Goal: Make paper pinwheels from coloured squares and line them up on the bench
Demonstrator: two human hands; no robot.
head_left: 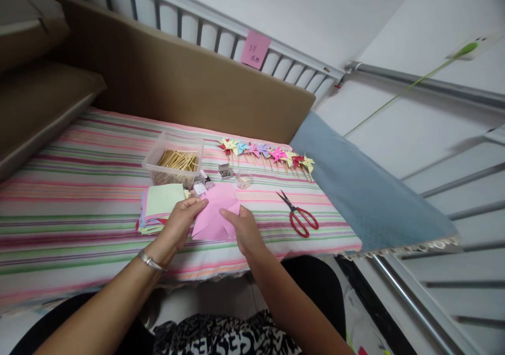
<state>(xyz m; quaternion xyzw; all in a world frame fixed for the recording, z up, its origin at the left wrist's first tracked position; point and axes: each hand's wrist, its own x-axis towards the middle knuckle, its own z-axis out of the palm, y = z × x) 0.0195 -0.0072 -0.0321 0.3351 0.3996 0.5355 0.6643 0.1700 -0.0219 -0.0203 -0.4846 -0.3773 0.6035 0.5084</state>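
Note:
A pink paper sheet (215, 215) with slits running in from its corners is held above the striped cloth. My left hand (183, 218) pinches its left edge, and my right hand (244, 226) grips its right side with the thumb on top. Just left of the paper lies a stack of coloured paper squares (163, 200), pale green on top. Behind the stack stands a clear plastic box (152, 160) of thin wooden sticks (179, 160). Red-handled scissors (302, 218) rest on the cloth to the right, blades apart.
Several finished paper pinwheels (278, 155) lie in a row at the back. Small containers (226, 171) and a round clear dish (243, 179) sit behind the pink paper. A brown board (189, 87) borders the striped cloth (98, 202); cardboard packages (47, 102) stand at left.

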